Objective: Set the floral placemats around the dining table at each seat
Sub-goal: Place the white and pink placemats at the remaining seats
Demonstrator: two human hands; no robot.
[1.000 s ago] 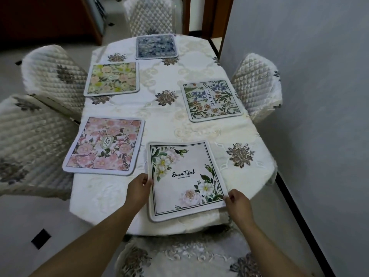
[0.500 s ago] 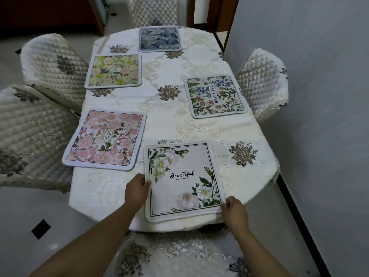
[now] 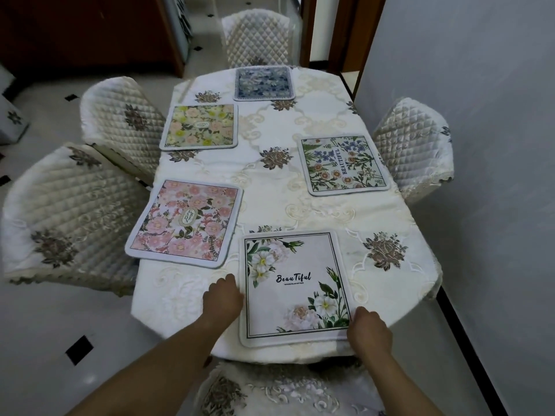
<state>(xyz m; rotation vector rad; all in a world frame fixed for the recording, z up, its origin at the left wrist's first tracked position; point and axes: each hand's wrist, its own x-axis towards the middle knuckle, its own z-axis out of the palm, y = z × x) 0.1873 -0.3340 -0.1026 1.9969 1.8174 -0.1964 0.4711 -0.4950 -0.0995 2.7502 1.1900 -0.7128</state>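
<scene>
The white mat [image 3: 292,283] lies flat between both hands, left hand [image 3: 222,298] gripping its left edge, right hand [image 3: 368,330] pinching the near-right corner, equally close.

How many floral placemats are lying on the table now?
5: blue placemat far end, yellow placemat and pink placemat left side, green placemat right side, white placemat nearest, between both hands.

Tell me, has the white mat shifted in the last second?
Yes. The white mat slid slightly toward the near edge: a tablecloth motif now shows beyond its far edge.
</scene>
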